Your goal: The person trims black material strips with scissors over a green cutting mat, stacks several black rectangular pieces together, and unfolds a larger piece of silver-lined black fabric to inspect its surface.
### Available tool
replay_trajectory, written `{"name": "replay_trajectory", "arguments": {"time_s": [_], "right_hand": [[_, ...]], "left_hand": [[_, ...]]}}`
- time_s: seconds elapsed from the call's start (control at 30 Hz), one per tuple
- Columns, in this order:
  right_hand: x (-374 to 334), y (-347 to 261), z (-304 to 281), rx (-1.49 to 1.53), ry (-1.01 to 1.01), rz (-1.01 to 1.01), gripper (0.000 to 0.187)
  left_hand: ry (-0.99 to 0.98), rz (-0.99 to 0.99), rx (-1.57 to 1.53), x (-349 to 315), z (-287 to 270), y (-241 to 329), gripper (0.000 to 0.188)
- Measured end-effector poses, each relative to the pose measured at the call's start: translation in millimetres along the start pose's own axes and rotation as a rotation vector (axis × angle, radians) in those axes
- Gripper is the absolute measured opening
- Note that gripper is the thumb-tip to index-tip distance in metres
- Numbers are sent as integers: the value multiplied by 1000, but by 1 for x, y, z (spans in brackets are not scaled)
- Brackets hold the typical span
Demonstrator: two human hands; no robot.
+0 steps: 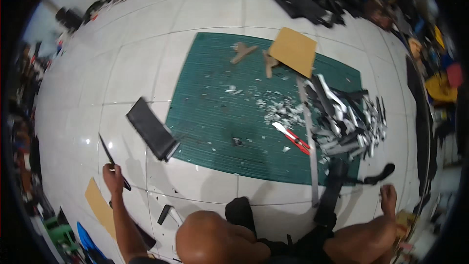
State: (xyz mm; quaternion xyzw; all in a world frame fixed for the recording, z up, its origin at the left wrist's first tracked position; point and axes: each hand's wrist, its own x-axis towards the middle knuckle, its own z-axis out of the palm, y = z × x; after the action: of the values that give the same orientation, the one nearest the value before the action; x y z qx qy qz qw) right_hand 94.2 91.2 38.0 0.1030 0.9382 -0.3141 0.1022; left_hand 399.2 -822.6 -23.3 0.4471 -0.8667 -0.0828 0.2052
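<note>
My left hand point(113, 178), out at the left over the white floor, is closed around a pair of black scissors point(106, 150), whose thin point is directed away from me. Right of it lies a flat black rectangular piece point(153, 128), with one corner at the edge of the green cutting mat point(210, 78). My right hand point(388, 196) is at the lower right beside my knee, its fingers curled together. What it pinches, if anything, is too small to make out. Just beyond it is a curved black strip point(380, 175).
A red utility knife point(292, 138) lies on the mat beside a long metal ruler point(309, 137). Small pale scraps point(283, 112) and a heap of black and silver offcuts point(342, 117) are nearby. A tan board point(294, 51) rests at the far edge; black material point(303, 0) lies beyond.
</note>
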Motion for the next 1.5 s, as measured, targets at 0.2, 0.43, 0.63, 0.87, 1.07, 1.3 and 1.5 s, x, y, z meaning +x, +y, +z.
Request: {"name": "replay_trajectory", "arguments": {"time_s": [0.2,0.43,0.63,0.87,1.07,1.3,1.5], "right_hand": [[32,-172,32,357,-304,-324,17],[29,-243,18,416,-418,-672,35],[14,-133,28,797,-275,-479,22],[-24,-35,58,756,-249,-210,26],[-43,-14,99,1145,-74,-55,25],[-57,1,131,1052,-84,-23,24],[-53,3,106,1105,-337,123,32]], "left_hand": [[-526,308,-688,39,-36,298,21],[-1148,578,-1108,-128,-22,621,27],[-1214,691,-1268,-277,37,684,23],[-1484,707,-1169,-367,59,652,23],[-1560,676,-1091,-393,73,653,26],[-1463,605,-1200,-410,93,638,26],[-1804,262,-1097,-405,94,637,29]]}}
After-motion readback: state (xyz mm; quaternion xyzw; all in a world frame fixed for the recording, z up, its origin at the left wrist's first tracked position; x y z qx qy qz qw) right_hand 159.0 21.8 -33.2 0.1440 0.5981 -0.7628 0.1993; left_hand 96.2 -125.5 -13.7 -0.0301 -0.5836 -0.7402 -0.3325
